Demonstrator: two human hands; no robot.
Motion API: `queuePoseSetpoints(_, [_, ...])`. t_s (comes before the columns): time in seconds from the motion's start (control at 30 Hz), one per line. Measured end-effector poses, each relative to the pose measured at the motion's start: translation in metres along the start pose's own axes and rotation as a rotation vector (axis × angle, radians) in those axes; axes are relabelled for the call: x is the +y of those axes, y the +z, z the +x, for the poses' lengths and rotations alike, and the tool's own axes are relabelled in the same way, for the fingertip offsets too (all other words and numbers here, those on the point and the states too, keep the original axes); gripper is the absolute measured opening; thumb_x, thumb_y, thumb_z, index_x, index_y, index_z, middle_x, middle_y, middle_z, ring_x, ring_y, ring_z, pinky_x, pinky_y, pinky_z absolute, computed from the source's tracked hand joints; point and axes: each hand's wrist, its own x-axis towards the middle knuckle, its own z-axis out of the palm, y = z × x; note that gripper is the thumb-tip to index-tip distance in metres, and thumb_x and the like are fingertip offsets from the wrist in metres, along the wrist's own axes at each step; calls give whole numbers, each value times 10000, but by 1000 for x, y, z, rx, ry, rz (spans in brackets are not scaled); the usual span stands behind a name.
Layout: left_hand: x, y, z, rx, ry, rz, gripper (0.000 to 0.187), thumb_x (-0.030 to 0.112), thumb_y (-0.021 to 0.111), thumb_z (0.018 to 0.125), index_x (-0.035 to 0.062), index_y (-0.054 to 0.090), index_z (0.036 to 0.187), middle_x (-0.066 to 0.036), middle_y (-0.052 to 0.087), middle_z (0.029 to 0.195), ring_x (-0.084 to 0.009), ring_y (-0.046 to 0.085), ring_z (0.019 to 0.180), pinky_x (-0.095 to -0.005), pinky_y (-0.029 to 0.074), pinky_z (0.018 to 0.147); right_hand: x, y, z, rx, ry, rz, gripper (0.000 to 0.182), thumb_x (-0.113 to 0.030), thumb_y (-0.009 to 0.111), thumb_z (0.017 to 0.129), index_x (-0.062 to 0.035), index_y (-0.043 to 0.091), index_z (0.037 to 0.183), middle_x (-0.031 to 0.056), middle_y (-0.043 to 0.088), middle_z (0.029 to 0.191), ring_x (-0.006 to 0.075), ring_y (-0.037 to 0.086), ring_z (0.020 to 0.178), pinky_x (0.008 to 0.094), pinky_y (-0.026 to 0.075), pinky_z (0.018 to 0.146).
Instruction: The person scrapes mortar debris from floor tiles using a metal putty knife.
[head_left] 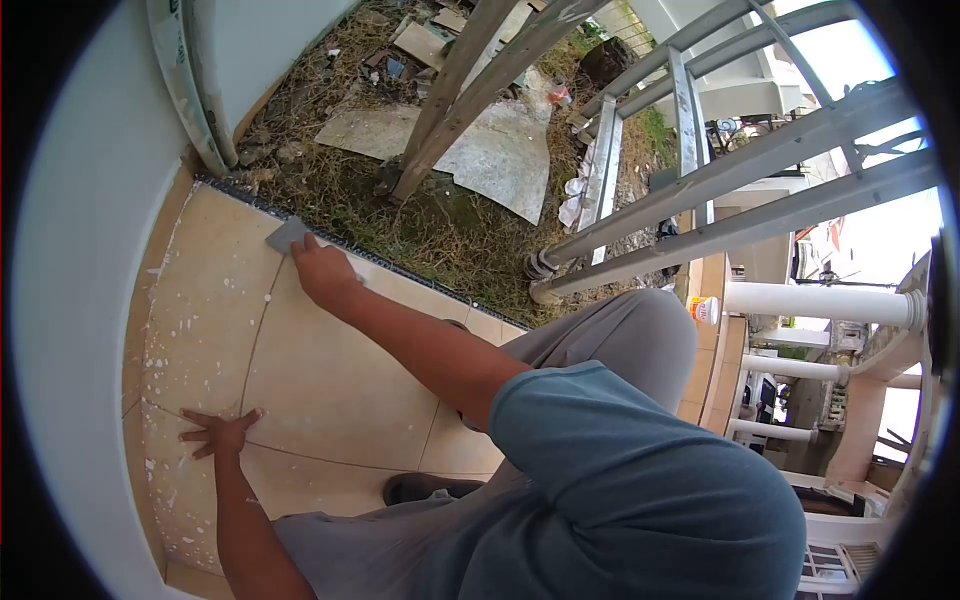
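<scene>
My right hand (328, 272) is closed on a flat grey scraper (286, 237), its blade near the outer edge of the tiled floor (330, 370). The hand hides much of the tool. My left hand (222, 432) rests on the tiles with fingers spread, holding nothing. White paint spots dot the floor around it and along the wall. My bent knee (655, 335) and a dark shoe (425, 488) show beside the arms.
A white wall (80, 250) borders the tiles. Beyond their edge lie dry grass, a flat grey sheet (490, 150), wooden poles (450, 100) and rubble. A metal ladder (700, 195) stands near my knee. Farther off is a small white tub (703, 309) with a coloured label.
</scene>
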Motion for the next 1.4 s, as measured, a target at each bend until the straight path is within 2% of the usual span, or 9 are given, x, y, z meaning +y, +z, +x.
queuePoseSetpoints(0.03, [5,-7,-7,-27,-30,-5,1737,543,976,473,90,-349,1500,-404,-297,1529,-556,-263,1444,-671,-145,1138,1,5,8,31,-14,26,392,-67,560,879,37,580,1256,298,588,1244,382,716,818,440,598,699])
queuePoseSetpoints(0.13, [10,-15,-18,-68,-93,-129,1720,452,1008,468,277,-349,1510,-235,-385,1565,-556,-251,1446,-846,142,1028,-20,-7,-5,-95,-23,-129,445,-54,543,887,14,552,1327,286,563,1296,390,716,847,446,599,708])
queuePoseSetpoints(0.23, [11,-16,-15,-118,-116,-159,1760,470,1011,453,251,-404,1477,-252,-455,1512,-565,-287,1426,-839,123,1035,-9,-5,-2,-102,-34,-38,509,1,578,839,-50,539,1343,219,566,1279,417,701,860,488,582,736])
queuePoseSetpoints(0.43, [11,-24,-21,-162,-101,-198,1766,501,1004,444,243,-404,1478,-258,-471,1497,-574,-315,1408,-842,119,1030,34,-63,49,5,-36,203,466,-12,543,852,-78,631,1304,217,578,1366,439,659,1038,484,549,900])
queuePoseSetpoints(0.53, [10,-25,-22,-152,-85,-211,1763,506,1002,445,242,-400,1480,-262,-471,1496,-575,-314,1408,-845,123,1027,17,-61,-18,-2,-136,35,451,14,574,858,-63,630,1299,225,566,1385,431,656,1056,475,546,900])
queuePoseSetpoints(0.57, [9,-25,-21,-154,-92,-210,1761,504,1002,447,243,-399,1482,-263,-470,1496,-574,-314,1408,-844,123,1028,-3,-62,-46,-128,-113,5,468,20,570,851,-75,629,1305,212,540,1425,418,651,1081,474,540,913])
queuePoseSetpoints(0.7, [11,-24,-20,-167,-105,-205,1753,496,1003,453,253,-393,1486,-267,-461,1501,-569,-317,1410,-841,124,1033,-26,-1,-92,-265,-193,-78,523,51,549,824,-58,604,1333,196,494,1479,400,692,973,458,570,869])
queuePoseSetpoints(0.87, [6,-21,-25,-181,-107,-202,1747,489,1004,457,258,-387,1490,-268,-454,1506,-566,-320,1410,-840,122,1036,-54,-9,-71,-319,-153,-87,521,58,556,816,-16,583,1331,205,489,1479,402,702,943,442,584,843])
queuePoseSetpoints(1.4, [8,-18,-18,-135,-84,-193,1753,498,1005,449,250,-382,1493,-277,-429,1521,-578,-280,1423,-846,112,1030,-46,13,-59,-225,-171,19,587,70,570,796,-25,538,1375,196,434,1528,409,697,893,470,581,817])
